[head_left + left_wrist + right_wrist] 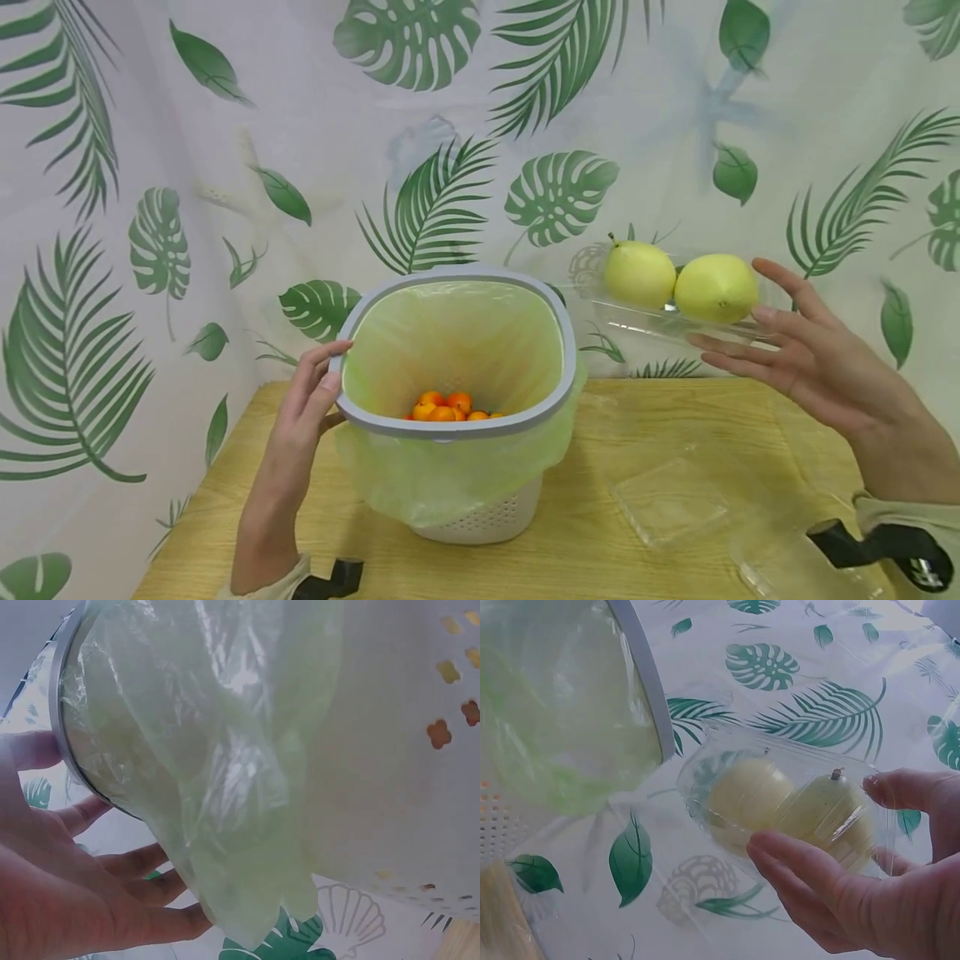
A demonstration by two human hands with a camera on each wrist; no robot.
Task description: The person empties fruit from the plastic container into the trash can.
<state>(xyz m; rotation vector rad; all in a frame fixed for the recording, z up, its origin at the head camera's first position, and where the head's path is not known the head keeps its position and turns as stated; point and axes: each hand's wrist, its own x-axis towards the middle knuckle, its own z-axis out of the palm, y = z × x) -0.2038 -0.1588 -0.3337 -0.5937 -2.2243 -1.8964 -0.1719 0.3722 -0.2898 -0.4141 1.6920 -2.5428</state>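
Note:
A white perforated bin (487, 525) with a grey rim (450, 431) stands on the table, lined with a thin light-green plastic bag (450, 475) folded over its outside. Several small orange fruits (442, 412) lie inside it. My left hand (303, 417) grips the rim at its left side, the lower fingers spread along the bag in the left wrist view. To the right, my right hand (825, 358) holds up a clear plastic tray (637, 321) carrying two pale yellow pears (716, 287). In the right wrist view, thumb and fingers lie around one end of the tray.
Clear plastic trays (671, 500) lie on the wooden table (622, 417), to the right of the bin. Behind the table hangs a white sheet (465, 108) printed with green leaves, and it also runs along the left side.

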